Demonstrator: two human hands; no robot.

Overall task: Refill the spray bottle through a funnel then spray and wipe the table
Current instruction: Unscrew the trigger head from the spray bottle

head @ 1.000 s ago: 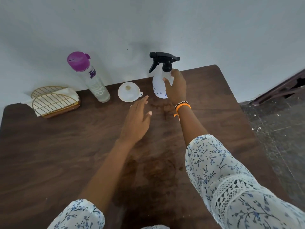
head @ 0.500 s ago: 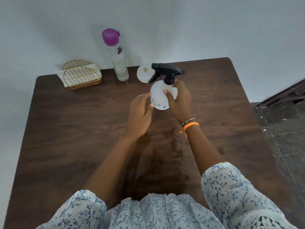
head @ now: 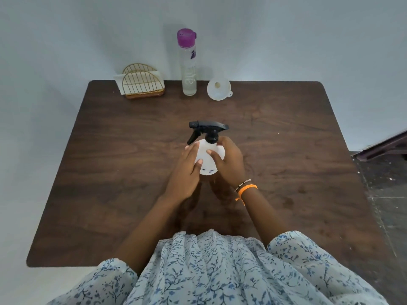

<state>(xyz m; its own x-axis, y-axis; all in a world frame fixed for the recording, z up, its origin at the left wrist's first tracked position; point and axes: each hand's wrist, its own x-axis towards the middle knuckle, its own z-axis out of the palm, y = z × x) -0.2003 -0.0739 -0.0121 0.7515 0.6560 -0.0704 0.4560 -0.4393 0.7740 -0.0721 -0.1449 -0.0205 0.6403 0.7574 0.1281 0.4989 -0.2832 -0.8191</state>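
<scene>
Head view is showing a dark wooden table (head: 110, 172) standing against a pale wall (head: 66, 29), with a person in a floral-print garment (head: 220, 271) leaning in from the near edge. Both forearms are reaching toward the middle of the tabletop. Along the far edge, a tall clear water bottle (head: 189, 71) with a purple cap is standing upright; a gold wire napkin holder (head: 141, 83) holding white napkins is sitting to its left, and a white funnel (head: 219, 88) is resting just to its right, apart from it. At the centre of the table, the white spray bottle (head: 208, 158) with its black trigger head (head: 206, 129) is standing upright, nozzle pointing left. The left hand (head: 187, 172) is lying against the bottle's left side, fingers partly extended and thumb pressing on the front. The right hand (head: 230, 161) is curling around the right side, fingers wrapped about the body. An orange band (head: 247, 190) and a beaded bracelet (head: 242, 184) are sitting on the right wrist.
</scene>
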